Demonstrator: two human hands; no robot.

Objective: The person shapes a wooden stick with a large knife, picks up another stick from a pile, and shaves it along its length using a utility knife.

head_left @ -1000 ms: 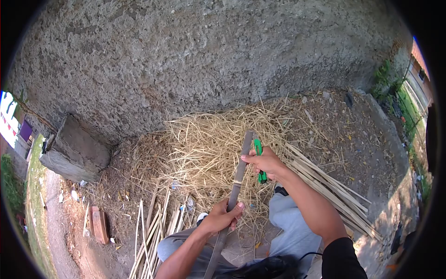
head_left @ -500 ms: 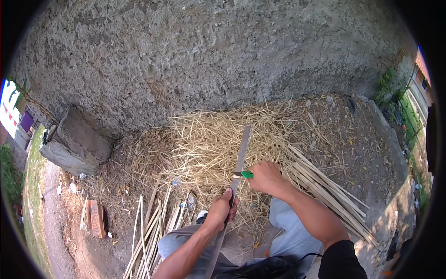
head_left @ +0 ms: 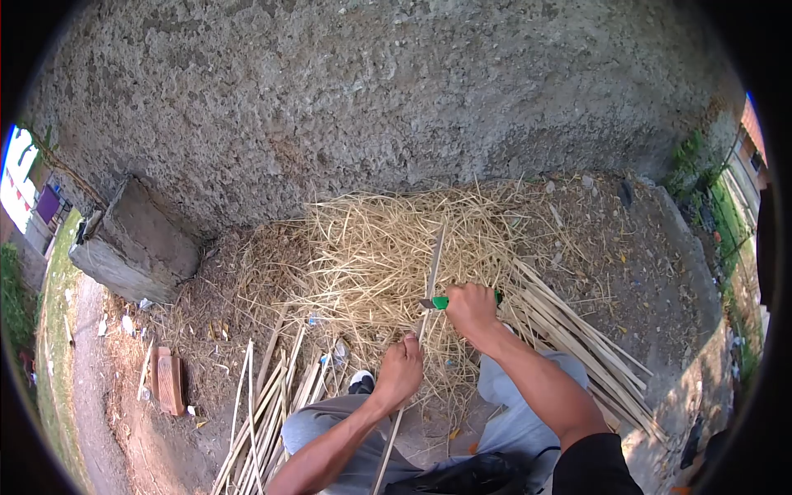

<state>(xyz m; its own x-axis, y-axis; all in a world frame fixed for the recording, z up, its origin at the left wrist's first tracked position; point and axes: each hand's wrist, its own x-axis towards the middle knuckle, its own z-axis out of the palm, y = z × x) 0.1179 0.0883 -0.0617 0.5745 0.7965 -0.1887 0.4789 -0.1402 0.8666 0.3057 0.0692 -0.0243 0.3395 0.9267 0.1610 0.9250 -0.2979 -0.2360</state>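
My left hand (head_left: 399,371) is closed around a long bamboo strip (head_left: 435,262), which runs from between my legs up over the pile of shavings. The strip shows a narrow edge to me. My right hand (head_left: 473,313) is wrapped round the green handle of a knife (head_left: 440,303). Its short dark blade lies across the strip, a little above my left hand. Beneath both hands spreads a heap of thin pale shavings (head_left: 371,256).
Split strips (head_left: 569,334) lie on the ground at right, and more strips (head_left: 262,421) lie at left beside my knee. A rough wall (head_left: 396,99) rises behind the heap. At left stand a concrete block (head_left: 140,239) and a reddish brick (head_left: 171,384).
The strip has turned from its broad face to a narrow edge. My left hand has rolled with it, back upward now. The knife stays at about the same height on the strip.
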